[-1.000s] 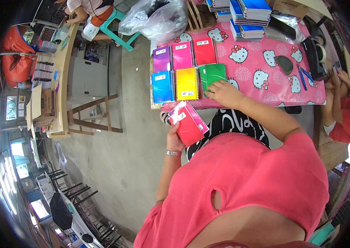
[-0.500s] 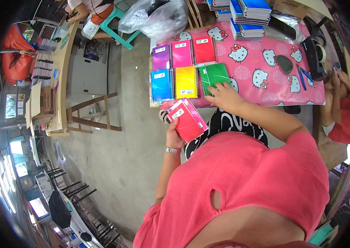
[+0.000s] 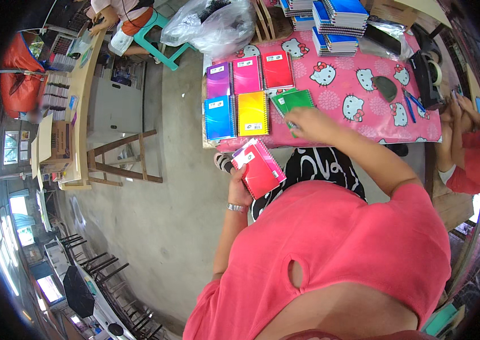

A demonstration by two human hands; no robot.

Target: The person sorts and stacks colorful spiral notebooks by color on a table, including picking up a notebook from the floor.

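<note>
In my left hand (image 3: 240, 191), closed around its left edge, is a small stack of spiral notebooks with a red notebook (image 3: 263, 174) on top and pink and purple covers showing behind it. My right hand (image 3: 303, 124) has its fingers bent together at the lower part of a green notebook (image 3: 293, 100) on the table, covering much of it. Left of that lie a yellow notebook (image 3: 253, 110) and a blue notebook (image 3: 219, 119). Behind them a purple notebook (image 3: 218, 79), a pink notebook (image 3: 246, 73) and another red notebook (image 3: 277, 67) form a row.
The table has a pink patterned cover (image 3: 333, 102). Blue notebooks (image 3: 339, 25) are stacked at its back, near a plastic bag (image 3: 211, 28). Blue-handled scissors (image 3: 411, 106) and a tape dispenser (image 3: 428, 82) lie at right, where another person (image 3: 469, 153) sits.
My right hand's fingers have drawn together at the green notebook's lower edge, where they were spread over it before. My left hand keeps its notebooks in nearly the same place.
</note>
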